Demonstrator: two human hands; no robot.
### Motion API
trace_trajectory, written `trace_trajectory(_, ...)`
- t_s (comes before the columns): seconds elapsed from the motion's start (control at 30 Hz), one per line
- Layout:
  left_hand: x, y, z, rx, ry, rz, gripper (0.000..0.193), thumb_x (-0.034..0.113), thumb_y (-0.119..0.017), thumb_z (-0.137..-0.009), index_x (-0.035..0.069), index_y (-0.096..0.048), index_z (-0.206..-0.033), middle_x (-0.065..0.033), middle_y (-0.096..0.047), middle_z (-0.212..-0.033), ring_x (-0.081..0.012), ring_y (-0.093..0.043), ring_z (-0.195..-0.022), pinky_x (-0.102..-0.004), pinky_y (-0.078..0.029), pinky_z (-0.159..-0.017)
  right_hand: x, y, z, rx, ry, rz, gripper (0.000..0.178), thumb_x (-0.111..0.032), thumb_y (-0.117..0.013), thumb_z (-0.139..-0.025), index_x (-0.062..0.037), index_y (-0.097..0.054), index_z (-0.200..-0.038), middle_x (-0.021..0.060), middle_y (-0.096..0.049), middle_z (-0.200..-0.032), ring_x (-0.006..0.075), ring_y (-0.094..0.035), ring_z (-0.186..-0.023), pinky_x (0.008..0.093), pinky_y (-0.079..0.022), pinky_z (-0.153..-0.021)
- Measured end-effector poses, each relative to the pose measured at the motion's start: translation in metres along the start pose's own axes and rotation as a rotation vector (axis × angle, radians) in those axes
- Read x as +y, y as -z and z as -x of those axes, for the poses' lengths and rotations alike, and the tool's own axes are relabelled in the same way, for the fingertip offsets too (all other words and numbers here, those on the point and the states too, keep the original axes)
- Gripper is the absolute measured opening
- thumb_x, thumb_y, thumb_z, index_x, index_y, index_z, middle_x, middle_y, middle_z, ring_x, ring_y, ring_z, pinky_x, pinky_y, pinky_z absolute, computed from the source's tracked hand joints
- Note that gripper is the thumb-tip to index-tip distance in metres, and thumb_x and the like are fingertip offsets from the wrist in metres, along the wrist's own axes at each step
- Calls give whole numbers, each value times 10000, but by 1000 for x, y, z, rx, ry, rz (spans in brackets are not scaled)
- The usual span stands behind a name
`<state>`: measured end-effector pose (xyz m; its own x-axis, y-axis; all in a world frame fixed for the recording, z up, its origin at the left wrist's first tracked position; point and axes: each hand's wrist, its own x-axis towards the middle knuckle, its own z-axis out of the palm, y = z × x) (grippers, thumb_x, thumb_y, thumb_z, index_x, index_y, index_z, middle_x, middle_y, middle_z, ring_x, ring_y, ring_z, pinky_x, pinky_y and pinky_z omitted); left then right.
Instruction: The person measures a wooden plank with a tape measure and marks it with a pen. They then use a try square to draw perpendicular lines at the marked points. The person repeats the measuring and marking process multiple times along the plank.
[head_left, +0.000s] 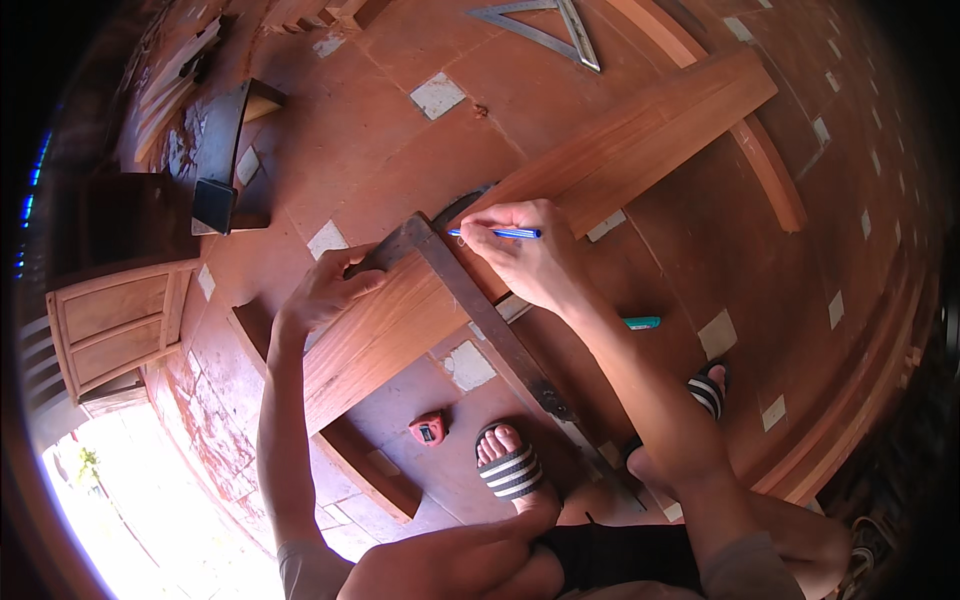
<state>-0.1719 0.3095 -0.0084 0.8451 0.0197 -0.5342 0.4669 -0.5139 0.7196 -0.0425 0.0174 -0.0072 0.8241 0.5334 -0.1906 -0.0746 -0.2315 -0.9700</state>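
while the left hand (325, 290) pressed flat on the metal square (470, 300) across the wooden plank (600, 160) on the floor, the right hand (525, 255) pinched a blue pen (497, 233) at its edge; marking looked underway, no finished line visible.

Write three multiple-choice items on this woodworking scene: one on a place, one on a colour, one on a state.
1. Where does the red tape measure lie?
A. on the plank
B. on the floor by the sandalled foot
C. in the left hand

2. What colour is the pen in the right hand?
A. blue
B. yellow
C. black

3. What is the left hand doing?
A. hanging free
B. gripping a hammer
C. pressing the metal square on the plank

Answers: 1 B, it sits on the tiles beside the striped sandal. 2 A, its barrel shows blue. 3 C, its fingers rest on the square's corner.
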Motion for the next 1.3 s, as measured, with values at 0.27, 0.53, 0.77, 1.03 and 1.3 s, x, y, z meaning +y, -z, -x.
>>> trace_trajectory(0.27,1,3,-2,-60,32,33,659,302,-790,-1014,-113,-584,-1482,-174,-716,-1404,-187,-613,-1304,-350,-428,-1159,0,-6,-8,-33,-10,60,272,-244,-781,-995,18,-830,-1048,165,-814,-878,190,-786,-783,322,-596,-727)
trace_trajectory(0.53,-1,-1,-1,8,3,-4,543,290,-776,-1019,-43,-667,-1433,-131,-779,-1280,-156,-661,-1157,-366,-491,-1082,-10,-1,-7,-81,-1,239,292,-292,-784,-998,-17,-845,-1072,171,-818,-890,187,-786,-781,327,-587,-721)
trace_trajectory(0.77,10,0,2,0,39,-54,540,278,-770,-1019,-36,-659,-1445,-132,-772,-1302,-168,-658,-1195,-370,-485,-1092,-10,-2,-10,-71,29,242,304,-305,-773,-1001,-16,-840,-1069,182,-806,-878,235,-780,-770,348,-581,-714)
trace_trajectory(1.03,-3,0,-1,19,-9,-27,587,278,-770,-1017,-75,-625,-1462,-174,-750,-1346,-187,-651,-1242,-356,-471,-1114,-10,3,17,-57,21,243,203,-216,-764,-958,-27,-836,-972,230,-753,-809,356,-756,-738,442,-596,-709)
trace_trajectory(1.3,-9,-2,-3,27,-44,-42,570,263,-764,-1022,-75,-629,-1460,-150,-759,-1322,-178,-664,-1202,-347,-487,-1091,-12,4,-4,-116,100,235,280,-281,-779,-996,-9,-826,-1045,181,-792,-864,265,-778,-770,380,-576,-710)
